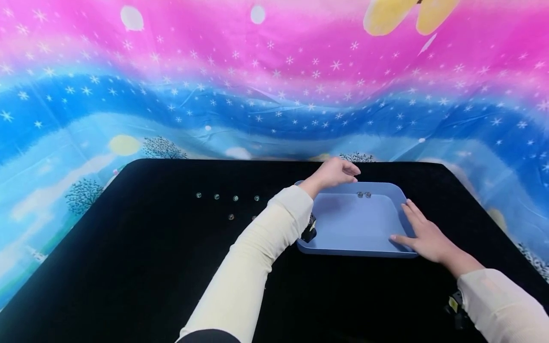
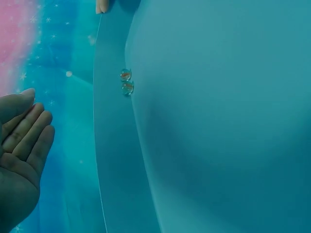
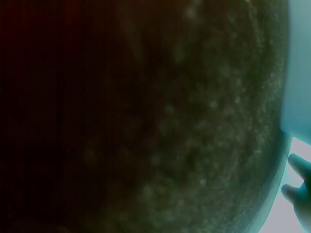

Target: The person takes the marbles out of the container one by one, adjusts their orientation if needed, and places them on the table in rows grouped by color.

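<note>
A shallow blue-grey tray (image 1: 351,233) lies on a black-covered table. Two clear glass marbles (image 2: 127,81) touch each other at the foot of its far wall. Above the tray's far left part is my left hand (image 1: 336,172); its fingers are loosely bent, and the left wrist view shows nothing in the palm. My right hand (image 1: 429,240) rests at the tray's right rim with fairly straight fingers, the thumb reaching over the inside. Only a few dark fingers (image 3: 299,182) of it show at the edge of the right wrist view.
Left of the tray, several marbles (image 1: 235,198) stand spaced in a row on the black cloth (image 1: 141,257). Closer in are a marble (image 1: 231,216) and another partly hidden by my left sleeve (image 1: 257,243). A colourful printed curtain (image 1: 274,95) hangs behind the table.
</note>
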Action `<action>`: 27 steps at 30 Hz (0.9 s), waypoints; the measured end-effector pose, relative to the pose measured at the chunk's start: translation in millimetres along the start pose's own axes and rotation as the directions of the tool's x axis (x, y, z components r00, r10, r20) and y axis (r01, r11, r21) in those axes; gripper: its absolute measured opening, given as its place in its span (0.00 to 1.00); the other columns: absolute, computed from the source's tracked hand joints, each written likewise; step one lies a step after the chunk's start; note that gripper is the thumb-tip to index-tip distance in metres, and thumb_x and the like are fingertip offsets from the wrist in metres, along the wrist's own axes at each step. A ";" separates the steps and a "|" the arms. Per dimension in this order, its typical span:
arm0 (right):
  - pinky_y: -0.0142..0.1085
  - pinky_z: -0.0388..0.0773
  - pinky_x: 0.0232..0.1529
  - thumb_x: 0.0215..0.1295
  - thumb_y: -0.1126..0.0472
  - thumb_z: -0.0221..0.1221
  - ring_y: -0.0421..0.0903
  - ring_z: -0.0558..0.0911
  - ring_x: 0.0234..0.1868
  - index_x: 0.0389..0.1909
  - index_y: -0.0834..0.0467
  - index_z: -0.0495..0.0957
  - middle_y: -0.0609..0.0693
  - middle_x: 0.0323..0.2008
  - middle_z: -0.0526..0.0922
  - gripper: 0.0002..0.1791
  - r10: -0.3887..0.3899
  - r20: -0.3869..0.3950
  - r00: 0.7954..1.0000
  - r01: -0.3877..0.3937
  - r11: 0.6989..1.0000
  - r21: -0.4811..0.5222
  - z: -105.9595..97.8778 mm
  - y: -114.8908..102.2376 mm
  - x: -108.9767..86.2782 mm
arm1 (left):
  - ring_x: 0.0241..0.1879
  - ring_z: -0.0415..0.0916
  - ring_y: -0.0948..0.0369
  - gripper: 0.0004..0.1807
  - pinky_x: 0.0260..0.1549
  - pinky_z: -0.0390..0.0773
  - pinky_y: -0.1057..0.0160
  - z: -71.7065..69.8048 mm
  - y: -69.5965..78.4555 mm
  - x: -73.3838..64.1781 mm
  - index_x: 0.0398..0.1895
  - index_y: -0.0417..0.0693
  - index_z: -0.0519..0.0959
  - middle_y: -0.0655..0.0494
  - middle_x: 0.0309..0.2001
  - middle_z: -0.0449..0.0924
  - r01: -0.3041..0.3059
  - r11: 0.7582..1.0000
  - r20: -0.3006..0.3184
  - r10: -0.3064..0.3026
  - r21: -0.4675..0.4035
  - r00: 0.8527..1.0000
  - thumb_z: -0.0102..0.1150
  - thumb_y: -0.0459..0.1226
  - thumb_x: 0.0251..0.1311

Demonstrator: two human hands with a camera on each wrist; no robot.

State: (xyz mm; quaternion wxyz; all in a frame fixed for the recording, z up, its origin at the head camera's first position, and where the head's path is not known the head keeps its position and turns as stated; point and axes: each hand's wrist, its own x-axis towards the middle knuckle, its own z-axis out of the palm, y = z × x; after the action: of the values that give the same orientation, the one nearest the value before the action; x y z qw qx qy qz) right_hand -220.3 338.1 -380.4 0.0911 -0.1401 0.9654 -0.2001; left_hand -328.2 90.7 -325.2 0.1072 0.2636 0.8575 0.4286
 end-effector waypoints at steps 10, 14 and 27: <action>0.64 0.47 0.48 0.53 0.38 0.52 0.71 0.43 0.58 0.64 0.67 0.33 0.63 0.63 0.27 0.54 0.008 0.005 1.000 -0.008 1.000 0.002 0.3 2.3 0.2 | 0.43 0.69 0.72 0.17 0.36 0.68 0.77 11.7 -5.6 8.3 0.47 0.51 0.75 0.64 0.45 0.75 0.006 0.998 0.032 -0.008 0.067 0.999 0.58 0.36 0.52; 0.64 0.46 0.48 0.53 0.38 0.51 0.71 0.43 0.58 0.64 0.67 0.32 0.63 0.63 0.26 0.54 0.013 0.008 1.000 -0.013 1.000 0.003 -0.4 1.9 0.5 | 0.46 0.68 0.71 0.19 0.37 0.68 0.78 17.2 -9.7 11.0 0.50 0.51 0.74 0.66 0.47 0.73 -0.003 0.995 0.054 -0.003 0.102 0.999 0.58 0.36 0.52; 0.64 0.45 0.49 0.54 0.38 0.51 0.68 0.40 0.59 0.64 0.67 0.32 0.63 0.63 0.26 0.54 0.018 0.012 1.000 -0.018 1.000 0.001 -0.4 0.7 1.0 | 0.51 0.64 0.70 0.23 0.44 0.64 0.76 32.0 -14.4 18.1 0.55 0.53 0.69 0.66 0.53 0.69 -0.076 0.967 0.170 0.035 0.244 0.985 0.57 0.37 0.53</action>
State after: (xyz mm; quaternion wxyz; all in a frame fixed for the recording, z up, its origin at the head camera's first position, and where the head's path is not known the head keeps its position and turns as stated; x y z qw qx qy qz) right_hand -221.4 338.5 -380.5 0.0986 -0.1328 0.9660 -0.1988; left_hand -335.4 115.1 -355.3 0.1315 0.3332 0.8851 0.2971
